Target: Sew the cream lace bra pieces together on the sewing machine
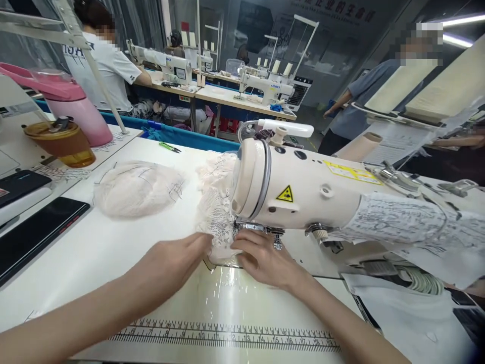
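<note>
Head view: cream lace [214, 215], openwork and ruffled, lies bunched on the tabletop [140, 247] under and left of the rounded head of a glossy off-white sewing machine [295, 189]. Left hand [180, 255]: fingers drawn together, tips pinching the lace's near left edge. Right hand [261, 255]: half curled, fingers bent beside the metal presser parts, tips at the lace's near right edge; can't tell whether it grips. Smooth white tabletop, shiny plastic-like strip in front of the machine, printed ruler [227, 336] along the near side. Left of the lace, apart from it: a rounded, sheer mesh heap [138, 189] with dark thread scraps. Further left, flat black phone [41, 235], amber see-through cup [62, 144], pink bottle [81, 114]. Small green snips [169, 147] behind the heap. Crumpled, scribbled paper [401, 217] wraps the machine arm; tapered cream thread cones [397, 91] above.
</note>
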Demonstrator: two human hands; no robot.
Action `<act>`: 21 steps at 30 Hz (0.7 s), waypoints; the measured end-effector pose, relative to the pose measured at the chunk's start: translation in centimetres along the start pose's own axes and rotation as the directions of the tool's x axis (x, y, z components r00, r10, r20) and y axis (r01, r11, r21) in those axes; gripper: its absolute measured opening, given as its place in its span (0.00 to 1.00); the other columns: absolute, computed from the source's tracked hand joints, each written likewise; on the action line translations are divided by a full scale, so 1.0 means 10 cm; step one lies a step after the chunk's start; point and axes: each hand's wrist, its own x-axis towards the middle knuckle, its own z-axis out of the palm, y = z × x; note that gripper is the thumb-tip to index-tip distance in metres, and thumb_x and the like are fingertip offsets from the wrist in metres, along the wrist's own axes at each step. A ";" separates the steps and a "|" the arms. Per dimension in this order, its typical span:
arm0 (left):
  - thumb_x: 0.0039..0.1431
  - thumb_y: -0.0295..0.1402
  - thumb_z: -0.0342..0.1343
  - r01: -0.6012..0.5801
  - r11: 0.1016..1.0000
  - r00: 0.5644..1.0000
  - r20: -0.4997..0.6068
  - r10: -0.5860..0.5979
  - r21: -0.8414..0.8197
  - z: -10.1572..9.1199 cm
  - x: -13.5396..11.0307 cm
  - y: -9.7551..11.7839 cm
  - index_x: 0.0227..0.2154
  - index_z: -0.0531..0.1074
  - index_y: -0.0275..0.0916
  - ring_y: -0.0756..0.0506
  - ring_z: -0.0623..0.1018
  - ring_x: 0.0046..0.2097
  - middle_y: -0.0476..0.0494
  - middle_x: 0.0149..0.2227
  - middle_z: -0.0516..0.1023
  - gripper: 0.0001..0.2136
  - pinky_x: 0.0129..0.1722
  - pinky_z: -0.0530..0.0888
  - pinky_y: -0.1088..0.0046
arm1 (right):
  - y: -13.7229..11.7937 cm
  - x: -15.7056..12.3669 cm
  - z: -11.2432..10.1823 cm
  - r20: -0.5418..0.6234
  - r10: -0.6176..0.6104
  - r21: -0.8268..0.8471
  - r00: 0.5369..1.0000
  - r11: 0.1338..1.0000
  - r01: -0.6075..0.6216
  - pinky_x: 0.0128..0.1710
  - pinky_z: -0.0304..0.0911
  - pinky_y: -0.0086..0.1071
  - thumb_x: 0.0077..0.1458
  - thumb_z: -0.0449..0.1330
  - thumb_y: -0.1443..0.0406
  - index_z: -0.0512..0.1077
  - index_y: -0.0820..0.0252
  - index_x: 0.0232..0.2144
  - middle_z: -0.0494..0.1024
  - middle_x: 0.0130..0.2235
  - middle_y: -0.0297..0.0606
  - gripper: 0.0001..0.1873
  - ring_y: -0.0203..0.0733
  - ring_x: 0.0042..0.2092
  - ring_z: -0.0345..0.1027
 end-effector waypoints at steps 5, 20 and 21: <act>0.64 0.37 0.53 -0.073 0.997 0.964 0.255 0.077 -0.023 -0.09 0.55 -0.05 0.36 0.68 0.38 0.46 0.75 0.27 0.50 0.28 0.75 0.07 0.24 0.65 0.72 | 0.05 -0.02 0.09 -0.103 0.030 -0.005 0.994 1.000 -0.030 0.42 0.67 0.29 0.62 0.54 0.70 0.74 0.55 0.41 0.79 0.39 0.35 0.10 0.35 0.40 0.74; 0.59 0.16 0.45 -0.402 0.872 0.883 -0.135 0.450 0.280 0.41 0.51 -0.15 0.27 0.72 0.36 0.50 0.68 0.25 0.52 0.22 0.70 0.14 0.29 0.60 0.69 | 0.04 -0.18 0.17 -0.076 0.034 -0.176 0.997 0.983 -0.047 0.44 0.68 0.33 0.63 0.55 0.66 0.71 0.51 0.51 0.77 0.50 0.36 0.15 0.39 0.48 0.72; 0.60 0.16 0.45 -0.399 0.870 0.881 -0.140 0.451 0.291 0.41 0.51 -0.15 0.27 0.73 0.36 0.50 0.68 0.25 0.52 0.23 0.71 0.14 0.31 0.61 0.69 | 0.03 -0.17 0.17 -0.078 0.008 -0.174 0.997 0.985 -0.022 0.44 0.68 0.32 0.63 0.54 0.69 0.71 0.50 0.50 0.78 0.49 0.34 0.16 0.38 0.48 0.72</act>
